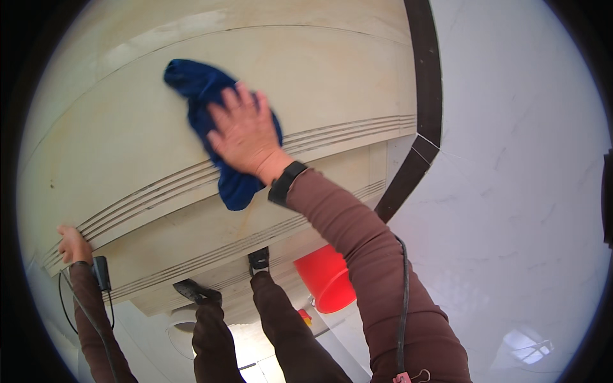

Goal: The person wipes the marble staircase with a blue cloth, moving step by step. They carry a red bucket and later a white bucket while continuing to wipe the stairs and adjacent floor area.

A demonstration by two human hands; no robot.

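Note:
My right hand [246, 129] presses a dark blue cloth [196, 79] onto the broad beige tread of a stair step [335, 81]. Its palm is down, with the fingers spread over the fabric. The bunched cloth stretches across the dark grooves near the step's front edge [167, 186], and one end hangs past that edge. At far left, my left hand [74, 245] touches the same grooved edge; small size and angle hide how its fingers are closed. A black band [286, 183] circles my right wrist.
Below, my shoes [259, 261] stand on a lower step [206, 234]. A red bucket [325, 277] is right of my legs. Dark skirting [426, 72] borders the white marbled wall [517, 143] at right. A cable [404, 297] runs along my right sleeve; a small black device [100, 273] is at my left wrist.

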